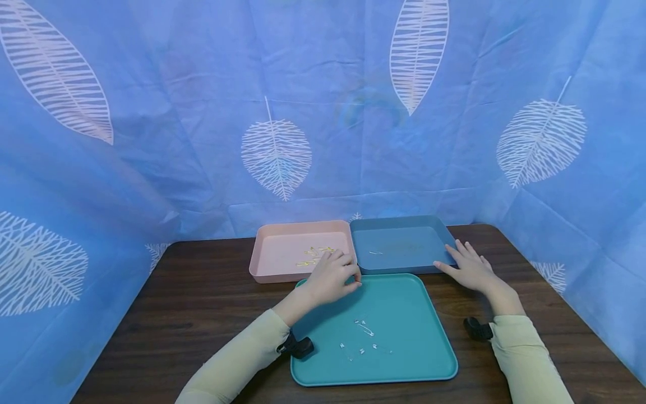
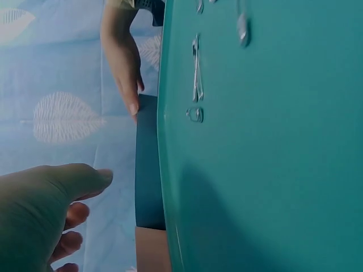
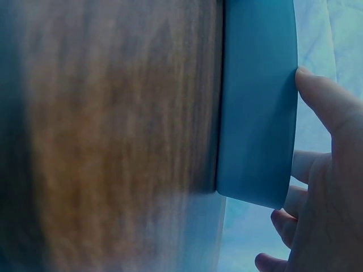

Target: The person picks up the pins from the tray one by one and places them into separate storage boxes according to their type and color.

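Observation:
My left hand (image 1: 330,279) is raised with bent fingers over the far left edge of the teal tray (image 1: 409,314), beside the pink tray (image 1: 277,247). Its thumb shows in the left wrist view, the index fingertip mostly hidden behind it; I cannot tell whether anything is pinched there. Silver safety pins (image 2: 197,71) lie scattered on the teal tray. Gold safety pins (image 1: 309,262) are in the pink tray. One small silver pin (image 1: 375,252) lies in the blue tray (image 1: 398,230). My right hand (image 1: 471,270) rests with spread fingers at the blue tray's near right corner, thumb on the rim.
Pink and blue trays stand side by side at the back of the dark wooden table (image 1: 202,303), with the teal tray in front of them. A blue cloth (image 1: 333,163) with white leaf prints hangs behind the table. Each wrist wears a black camera.

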